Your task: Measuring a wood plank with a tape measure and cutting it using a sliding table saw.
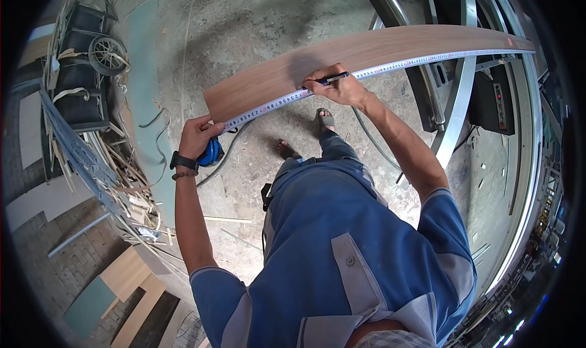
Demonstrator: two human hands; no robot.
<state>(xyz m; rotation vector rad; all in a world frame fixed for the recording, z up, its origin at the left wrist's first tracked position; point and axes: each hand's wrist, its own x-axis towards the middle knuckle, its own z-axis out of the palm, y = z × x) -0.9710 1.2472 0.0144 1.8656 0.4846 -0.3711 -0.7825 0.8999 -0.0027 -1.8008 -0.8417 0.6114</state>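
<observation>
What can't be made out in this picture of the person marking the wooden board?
- Head view: pen tip on the long brown wooden board, hidden by the right hand.
- Blue tape measure case, mostly covered by the left hand.
- White tape blade: markings too small.
- Board's far end, bent by the fisheye rim.

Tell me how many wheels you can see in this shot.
1. A spoked wheel sits at the upper left, fixed to a dark cart beside a heap of scrap strips, far from the plank. More wheels may be hidden behind the cart.
</observation>
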